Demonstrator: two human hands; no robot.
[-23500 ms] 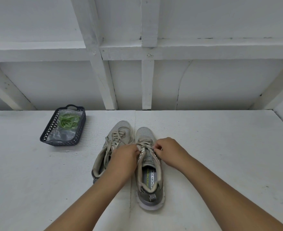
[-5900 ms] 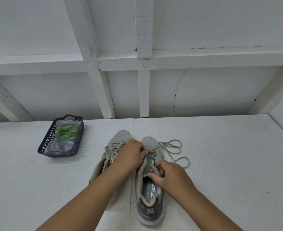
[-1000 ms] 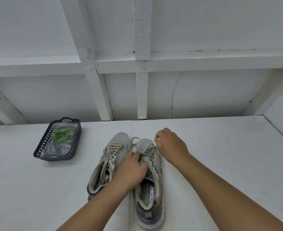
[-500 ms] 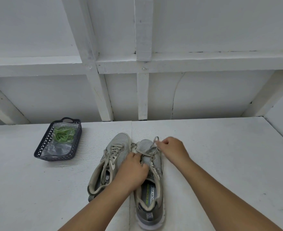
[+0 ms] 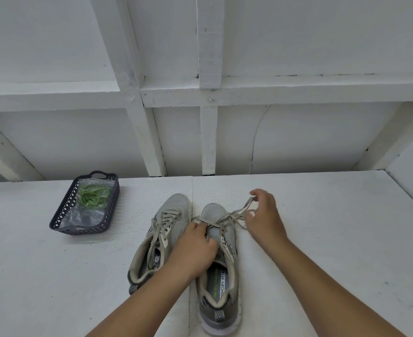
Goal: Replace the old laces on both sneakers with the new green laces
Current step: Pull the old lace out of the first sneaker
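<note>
- Left hand: fingers curled on the right sneaker tongue, pressing it.
- Right hand: fingertips pinch old lace, lifted just right of toe.
- Green laces: in basket, well left.

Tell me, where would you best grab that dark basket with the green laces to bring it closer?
Probably by the cut-out handle at the far end of the dark basket, coming from above. The slot there is open and bare, while the bag of green laces fills the inside. Gripping a long lattice side from the left, away from the sneakers, may also work. Both hands are busy now.
</note>
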